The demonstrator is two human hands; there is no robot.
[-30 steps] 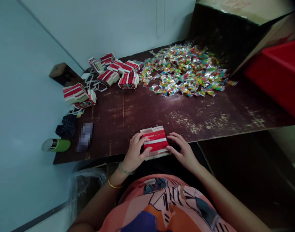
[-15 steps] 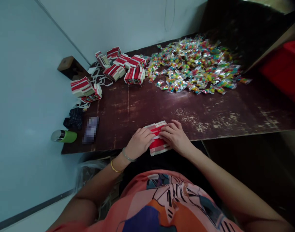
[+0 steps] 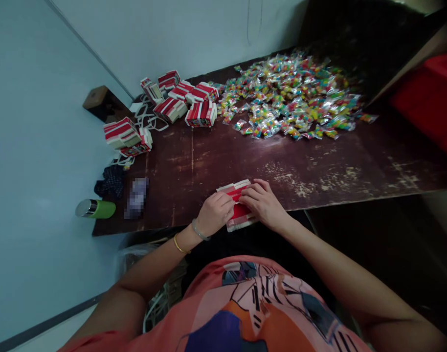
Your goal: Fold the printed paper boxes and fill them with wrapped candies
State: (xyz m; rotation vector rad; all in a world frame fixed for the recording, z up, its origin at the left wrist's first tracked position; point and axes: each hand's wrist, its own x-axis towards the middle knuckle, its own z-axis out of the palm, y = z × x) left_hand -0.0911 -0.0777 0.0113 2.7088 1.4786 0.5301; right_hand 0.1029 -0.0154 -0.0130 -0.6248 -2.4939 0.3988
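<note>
A red and white stack of flat cartons (image 3: 241, 211) lies at the front edge of the dark table (image 3: 223, 156), partly overhanging it. My left hand (image 3: 216, 213) grips the left side of the stack, fingers curled over its top. From the right, my right hand (image 3: 264, 204) holds the same stack, its fingertips close to those of my left hand near the middle. The fingers hide part of the stack's upper face.
Bundled red and white cartons (image 3: 201, 114) and loose white straps (image 3: 148, 115) lie back left. Many wrapped candies (image 3: 289, 98) are heaped behind. A green bottle (image 3: 105, 209), dark cloth (image 3: 110, 182) and brown box (image 3: 104, 102) stand left; a red container (image 3: 429, 98) is at right.
My left wrist has shifted slightly right and up. Both hands remain on the stack, and the whole view has moved a little.
</note>
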